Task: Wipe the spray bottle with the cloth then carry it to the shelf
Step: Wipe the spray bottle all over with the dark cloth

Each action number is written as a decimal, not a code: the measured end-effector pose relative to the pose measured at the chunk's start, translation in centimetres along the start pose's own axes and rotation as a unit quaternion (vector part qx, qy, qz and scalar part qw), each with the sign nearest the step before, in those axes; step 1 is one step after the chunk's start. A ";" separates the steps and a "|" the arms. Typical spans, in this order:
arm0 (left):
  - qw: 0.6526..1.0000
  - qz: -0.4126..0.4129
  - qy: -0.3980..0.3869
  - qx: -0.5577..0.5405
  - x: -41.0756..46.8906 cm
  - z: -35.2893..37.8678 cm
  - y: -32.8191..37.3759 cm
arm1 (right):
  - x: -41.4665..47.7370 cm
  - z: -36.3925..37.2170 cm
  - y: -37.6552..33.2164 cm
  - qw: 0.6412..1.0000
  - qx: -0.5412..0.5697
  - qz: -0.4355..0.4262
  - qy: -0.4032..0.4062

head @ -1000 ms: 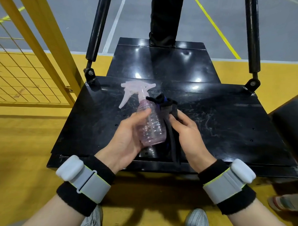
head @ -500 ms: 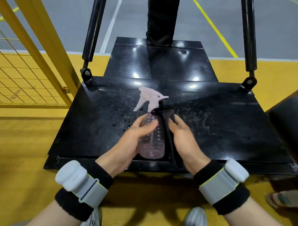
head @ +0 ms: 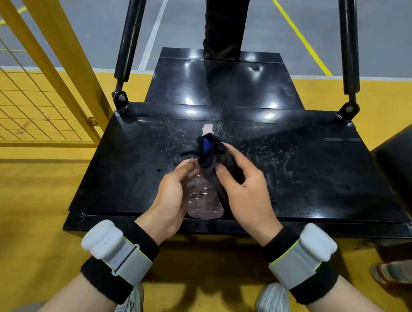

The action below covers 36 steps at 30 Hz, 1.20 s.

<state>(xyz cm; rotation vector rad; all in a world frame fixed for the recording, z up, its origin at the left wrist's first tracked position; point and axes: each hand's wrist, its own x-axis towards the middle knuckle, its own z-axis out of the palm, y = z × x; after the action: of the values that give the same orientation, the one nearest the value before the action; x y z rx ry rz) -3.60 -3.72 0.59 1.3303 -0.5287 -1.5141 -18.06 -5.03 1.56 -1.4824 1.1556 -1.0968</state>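
A clear pinkish spray bottle (head: pixel 204 200) stands upright over the near edge of the black metal platform (head: pixel 316 178). My left hand (head: pixel 169 201) grips the bottle's body from the left. My right hand (head: pixel 243 187) holds a dark cloth with a blue patch (head: pixel 208 151), bunched over the bottle's neck and trigger. Only the pale tip of the spray head (head: pixel 207 128) shows above the cloth. The cloth's tail hangs down the bottle's right side under my right palm.
A yellow mesh fence (head: pixel 38 103) stands at the left. Two black struts (head: pixel 131 36) (head: pixel 349 44) rise from the platform's far corners. A person's dark legs (head: pixel 224 25) stand on the raised back step. A dark padded block (head: pixel 400 167) sits at the right.
The bottle turned so its spray head points away from me. My right hand moved the cloth up from the bottle's side to cover the neck and trigger.
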 end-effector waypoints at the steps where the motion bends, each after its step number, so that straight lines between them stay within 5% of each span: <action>1: 1.000 -0.004 -0.005 -0.004 0.0 0.0 -0.1 | 0.3 -0.2 -0.2 0.998 0.043 0.040 -0.002; 6: 0.999 -0.008 -0.030 0.012 -0.3 0.5 -0.5 | 0.4 -0.7 -0.2 0.993 0.066 0.098 -0.014; 15: 0.995 -0.005 -0.013 -0.097 0.6 -0.4 0.1 | -1.8 0.2 -0.1 0.984 -0.092 -0.149 -0.046; 24: 0.999 -0.032 -0.025 -0.015 0.2 0.3 -0.1 | 0.0 0.1 0.5 0.996 -0.027 -0.048 0.070; 36: 0.999 -0.018 -0.008 -0.044 0.1 0.1 0.7 | -0.7 0.0 -0.2 0.992 -0.052 -0.110 -0.018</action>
<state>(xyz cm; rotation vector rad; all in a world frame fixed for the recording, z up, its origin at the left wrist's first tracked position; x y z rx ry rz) -3.39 -4.12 1.13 1.2677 -0.4457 -1.5599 -18.18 -4.30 1.64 -1.7360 1.0577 -1.1669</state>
